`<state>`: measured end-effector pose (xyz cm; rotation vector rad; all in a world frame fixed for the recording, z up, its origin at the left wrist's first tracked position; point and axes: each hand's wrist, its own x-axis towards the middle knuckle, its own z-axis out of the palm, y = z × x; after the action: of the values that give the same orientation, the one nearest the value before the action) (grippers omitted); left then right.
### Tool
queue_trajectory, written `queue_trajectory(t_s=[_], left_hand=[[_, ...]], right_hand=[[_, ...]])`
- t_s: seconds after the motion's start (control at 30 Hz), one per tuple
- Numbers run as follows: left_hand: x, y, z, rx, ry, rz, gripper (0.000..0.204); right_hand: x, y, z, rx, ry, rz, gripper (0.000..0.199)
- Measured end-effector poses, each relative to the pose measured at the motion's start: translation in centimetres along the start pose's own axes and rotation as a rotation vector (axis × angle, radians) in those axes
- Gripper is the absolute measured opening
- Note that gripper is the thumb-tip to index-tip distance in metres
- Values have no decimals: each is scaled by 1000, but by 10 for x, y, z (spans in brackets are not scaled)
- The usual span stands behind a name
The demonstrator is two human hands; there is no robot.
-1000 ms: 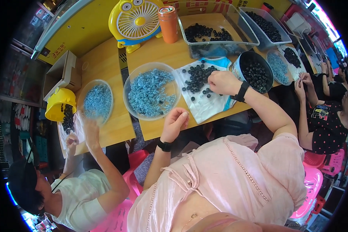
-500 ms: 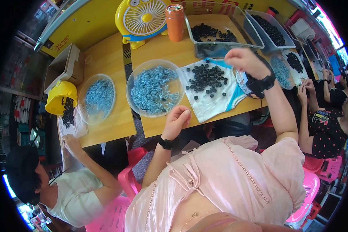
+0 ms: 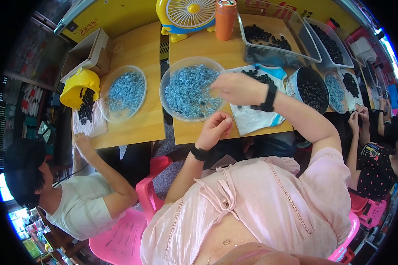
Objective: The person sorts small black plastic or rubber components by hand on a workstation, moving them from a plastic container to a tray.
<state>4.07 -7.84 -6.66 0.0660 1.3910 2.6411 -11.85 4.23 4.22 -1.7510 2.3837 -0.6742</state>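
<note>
My left hand (image 3: 215,130) is in front of the table edge, just below the round clear tray (image 3: 167,110). Its thumb and fingers are pinched together, and whatever lies between them is too small to make out. My right hand (image 3: 241,89) hangs over the right rim of that tray, fingers bent together and slightly blurred; their tips hide what they may hold. Small light-blue clear pieces (image 3: 188,88) are heaped in the tray. Partly behind my right hand lies a white and blue cloth (image 3: 252,125) with small round black pieces (image 3: 262,76) on it.
Right of the cloth stands a round tub (image 3: 311,90) of black pieces. Clear bins (image 3: 278,55) with black pieces, an orange tumbler (image 3: 225,22) and a yellow fan (image 3: 188,13) line the back. People (image 3: 82,194) sit on both sides; a yellow bucket (image 3: 80,86) lies tipped at left.
My right hand has swung left from beyond the cloth to the round tray, uncovering the tub. My left hand stays pinched near the table edge. The whole view has shifted slightly.
</note>
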Motion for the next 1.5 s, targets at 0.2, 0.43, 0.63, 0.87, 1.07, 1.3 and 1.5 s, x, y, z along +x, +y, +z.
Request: queue_trajectory(t_s=[0.2, 0.43, 0.63, 0.87, 1.07, 1.3, 1.5], left_hand=[[0, 2, 1, -12, -33, -18, 12], [-1, 3, 0, -20, -25, -27, 13], [0, 0, -2, 5, -37, 4, 14], [1, 4, 3, 22, -5, 16, 14], [2, 3, 5, 26, -11, 37, 14], [2, 1, 3, 12, -13, 44, 13], [-1, 1, 1, 10, 28, 47, 11]], right_hand=[[33, 11, 32, -41, -280, -49, 61], [46, -2, 37, 30, -414, 129, 67], [45, 2, 63, 64, -291, 219, 33], [44, 14, 51, 488, -247, 367, 22], [1, 9, -18, 853, -133, 559, 20], [-80, 19, -20, 610, -169, 675, 27], [-114, 16, -27, 412, -75, 750, 34]])
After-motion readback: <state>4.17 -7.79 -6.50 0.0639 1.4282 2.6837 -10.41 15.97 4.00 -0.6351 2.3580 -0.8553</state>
